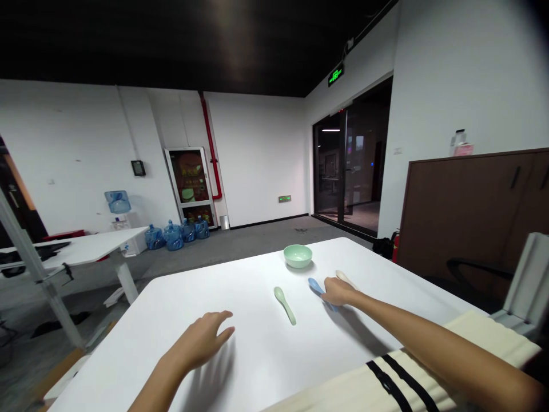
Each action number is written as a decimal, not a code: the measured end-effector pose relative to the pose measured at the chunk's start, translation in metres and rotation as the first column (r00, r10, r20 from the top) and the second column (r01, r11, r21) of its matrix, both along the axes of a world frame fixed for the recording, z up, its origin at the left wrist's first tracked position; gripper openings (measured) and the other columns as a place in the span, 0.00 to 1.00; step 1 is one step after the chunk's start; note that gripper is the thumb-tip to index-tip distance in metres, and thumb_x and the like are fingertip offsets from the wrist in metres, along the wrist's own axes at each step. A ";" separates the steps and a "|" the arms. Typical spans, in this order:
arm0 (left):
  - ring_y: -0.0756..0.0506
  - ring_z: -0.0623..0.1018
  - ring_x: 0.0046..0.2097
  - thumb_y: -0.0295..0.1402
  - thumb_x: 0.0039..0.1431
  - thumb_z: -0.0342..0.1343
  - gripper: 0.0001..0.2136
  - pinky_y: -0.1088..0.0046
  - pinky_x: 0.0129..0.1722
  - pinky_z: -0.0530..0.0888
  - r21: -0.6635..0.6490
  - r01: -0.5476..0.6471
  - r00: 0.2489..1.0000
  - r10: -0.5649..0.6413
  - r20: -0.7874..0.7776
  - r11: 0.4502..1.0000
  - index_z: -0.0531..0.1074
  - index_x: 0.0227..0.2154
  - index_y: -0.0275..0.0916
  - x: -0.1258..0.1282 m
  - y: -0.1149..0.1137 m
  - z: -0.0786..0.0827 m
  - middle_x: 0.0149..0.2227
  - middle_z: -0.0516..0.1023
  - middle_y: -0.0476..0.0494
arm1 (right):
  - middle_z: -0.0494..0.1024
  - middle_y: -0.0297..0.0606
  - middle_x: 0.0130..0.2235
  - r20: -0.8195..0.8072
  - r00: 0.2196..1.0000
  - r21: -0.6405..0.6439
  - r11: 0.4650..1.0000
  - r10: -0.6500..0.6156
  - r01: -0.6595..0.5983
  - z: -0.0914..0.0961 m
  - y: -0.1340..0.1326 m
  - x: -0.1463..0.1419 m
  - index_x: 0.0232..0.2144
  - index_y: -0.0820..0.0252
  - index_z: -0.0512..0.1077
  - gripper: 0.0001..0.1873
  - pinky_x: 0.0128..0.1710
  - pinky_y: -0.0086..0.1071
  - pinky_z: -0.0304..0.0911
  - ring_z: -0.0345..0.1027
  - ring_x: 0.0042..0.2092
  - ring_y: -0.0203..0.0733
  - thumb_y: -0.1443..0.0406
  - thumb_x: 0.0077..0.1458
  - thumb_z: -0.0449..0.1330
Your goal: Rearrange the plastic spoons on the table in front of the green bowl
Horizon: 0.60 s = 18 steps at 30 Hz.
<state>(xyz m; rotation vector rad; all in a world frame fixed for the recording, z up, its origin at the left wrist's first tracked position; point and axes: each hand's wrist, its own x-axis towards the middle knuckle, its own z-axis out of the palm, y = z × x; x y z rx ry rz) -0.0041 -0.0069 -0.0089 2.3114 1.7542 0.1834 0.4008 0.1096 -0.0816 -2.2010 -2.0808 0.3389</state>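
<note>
My right hand (338, 292) sits low on the white table (223, 297), its fingers over a blue spoon (316, 286) and partly hiding it. A cream spoon (345, 277) lies just beyond those fingers. My left hand (199, 340) hovers above the table's near part with its fingers apart, holding nothing. The closest thing to it is a pale green spoon (285, 305), lying between my hands. Farther out stands a pale green bowl (297, 256), apart from all the spoons.
Cream cloth with black stripes (386, 383) lies along the table's near right edge. A grey chair (521, 280) and a brown cabinet (467, 212) stand to the right. Another white table (86, 249) stands at left, and several blue water bottles (174, 236) sit on the floor beyond.
</note>
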 end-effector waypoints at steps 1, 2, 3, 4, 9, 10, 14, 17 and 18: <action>0.38 0.68 0.56 0.57 0.56 0.40 0.29 0.62 0.51 0.66 0.000 -0.003 1.000 0.003 -0.002 1.000 0.66 0.54 0.47 0.000 0.000 0.000 0.54 0.72 0.43 | 0.76 0.45 0.32 0.005 1.000 -0.009 1.000 0.010 -0.010 -0.001 -0.001 -0.001 0.27 0.65 0.72 0.10 0.32 0.31 0.56 0.70 0.33 0.43 0.62 0.45 0.59; 0.38 0.69 0.56 0.57 0.56 0.40 0.29 0.62 0.51 0.66 0.001 -0.005 1.000 0.005 -0.005 1.000 0.66 0.54 0.47 0.000 0.000 0.000 0.54 0.72 0.43 | 0.76 0.46 0.33 0.017 0.999 -0.017 0.999 0.034 -0.033 -0.002 -0.002 -0.001 0.28 0.66 0.72 0.11 0.30 0.30 0.56 0.71 0.33 0.43 0.61 0.45 0.59; 0.38 0.69 0.56 0.57 0.56 0.40 0.29 0.63 0.51 0.66 0.003 -0.004 1.000 0.004 -0.006 1.000 0.66 0.54 0.47 0.001 0.000 0.001 0.54 0.72 0.43 | 0.76 0.47 0.34 0.028 0.998 -0.025 0.998 0.054 -0.053 -0.003 -0.003 -0.002 0.29 0.66 0.72 0.11 0.29 0.30 0.56 0.71 0.33 0.43 0.61 0.46 0.59; 0.38 0.69 0.56 0.57 0.56 0.40 0.29 0.63 0.51 0.66 0.004 -0.004 1.000 0.004 -0.007 1.000 0.66 0.54 0.47 0.001 0.000 0.001 0.54 0.72 0.43 | 0.76 0.47 0.34 0.034 0.998 -0.030 0.998 0.058 -0.057 -0.003 -0.004 -0.002 0.30 0.66 0.72 0.12 0.28 0.30 0.56 0.71 0.33 0.43 0.61 0.46 0.59; 0.38 0.68 0.56 0.57 0.56 0.40 0.29 0.62 0.51 0.66 -0.007 -0.001 1.000 0.001 -0.013 1.000 0.66 0.54 0.47 0.003 0.000 0.001 0.54 0.72 0.43 | 0.76 0.48 0.39 0.042 0.998 -0.046 0.998 0.038 -0.036 -0.008 -0.002 0.000 0.34 0.64 0.72 0.13 0.31 0.32 0.59 0.71 0.36 0.45 0.61 0.46 0.59; 0.38 0.68 0.56 0.57 0.56 0.40 0.29 0.62 0.52 0.66 -0.013 -0.002 1.000 0.001 -0.015 1.000 0.66 0.54 0.47 0.003 0.001 0.001 0.55 0.71 0.43 | 0.76 0.48 0.40 0.047 0.998 -0.046 0.998 0.037 -0.035 -0.010 -0.001 0.001 0.34 0.64 0.72 0.14 0.31 0.32 0.59 0.71 0.37 0.45 0.61 0.46 0.59; 0.38 0.68 0.57 0.56 0.57 0.40 0.29 0.61 0.52 0.66 -0.023 -0.006 1.000 0.006 -0.022 1.000 0.65 0.55 0.47 0.003 0.000 0.002 0.55 0.71 0.43 | 0.76 0.48 0.40 0.074 0.996 -0.036 0.998 0.046 -0.044 -0.015 0.002 0.002 0.34 0.64 0.72 0.14 0.32 0.32 0.59 0.71 0.38 0.46 0.60 0.46 0.59; 0.38 0.68 0.56 0.56 0.57 0.40 0.28 0.61 0.52 0.66 -0.007 -0.004 1.000 0.003 -0.021 1.000 0.65 0.54 0.47 0.003 0.000 0.003 0.54 0.71 0.43 | 0.75 0.47 0.40 0.073 0.996 -0.026 0.999 0.047 -0.045 -0.015 0.003 0.002 0.33 0.64 0.72 0.15 0.33 0.33 0.59 0.71 0.39 0.47 0.59 0.46 0.59; 0.38 0.68 0.56 0.56 0.57 0.40 0.28 0.62 0.52 0.66 -0.001 -0.004 1.000 0.004 -0.020 1.000 0.66 0.54 0.47 0.003 0.000 0.002 0.54 0.72 0.43 | 0.75 0.47 0.40 0.070 0.996 -0.027 0.999 0.047 -0.046 -0.015 0.002 0.001 0.33 0.64 0.71 0.15 0.33 0.33 0.59 0.71 0.38 0.47 0.58 0.46 0.59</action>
